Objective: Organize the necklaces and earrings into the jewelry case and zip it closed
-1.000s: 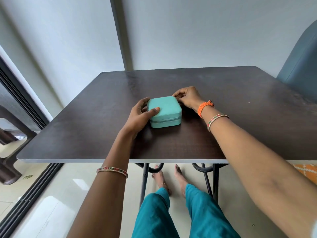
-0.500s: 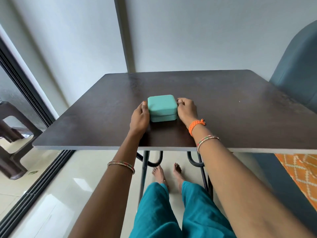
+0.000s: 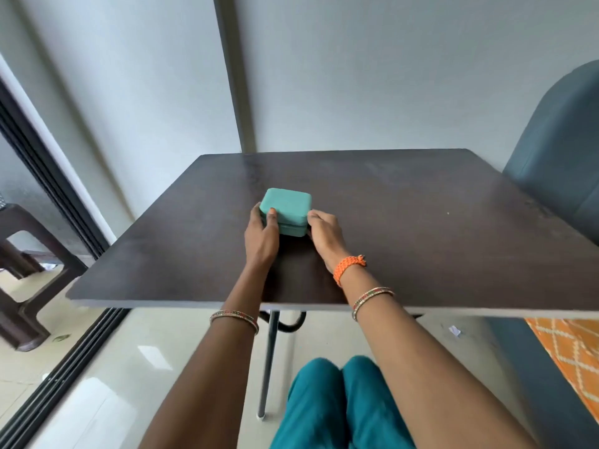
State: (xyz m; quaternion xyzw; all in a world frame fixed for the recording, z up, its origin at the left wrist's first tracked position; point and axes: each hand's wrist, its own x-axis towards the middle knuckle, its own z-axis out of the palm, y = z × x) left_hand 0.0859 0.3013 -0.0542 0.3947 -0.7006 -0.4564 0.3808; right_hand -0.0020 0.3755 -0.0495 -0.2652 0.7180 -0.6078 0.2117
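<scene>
Case: teal jewelry case [image 3: 287, 209], lid down, sitting flat on the dark worktop [image 3: 421, 228] toward its left-centre, well back from the near edge.
Seam: a line runs round the case's side between lid and base; whether the zip is fully drawn cannot be told at this size.
Left hand [image 3: 262, 236]: clamped on the case's left side, thumb [image 3: 271, 214] curled up onto the near left corner of the lid, the other fingers hidden behind the case's left wall.
Right hand [image 3: 324, 233]: gripping the case's right near corner, fingertips [image 3: 312, 216] bent against the lid's edge, heel of the hand resting on the worktop.
Wrists: an orange braided band [image 3: 348, 265] and a thin beaded bangle [image 3: 371, 298] on the right forearm; a similar bangle [image 3: 234, 319] on the left.
Worktop: dark brown board on a thin metal leg [image 3: 269, 361], its far edge against a pale wall.
Surroundings: a blue-grey padded seat [image 3: 557, 150] beside the worktop's right edge; a brown plastic stool [image 3: 22, 270] on the tiled floor at left, beyond a sliding-door track; teal-trousered knees [image 3: 340, 403] below the near edge.
</scene>
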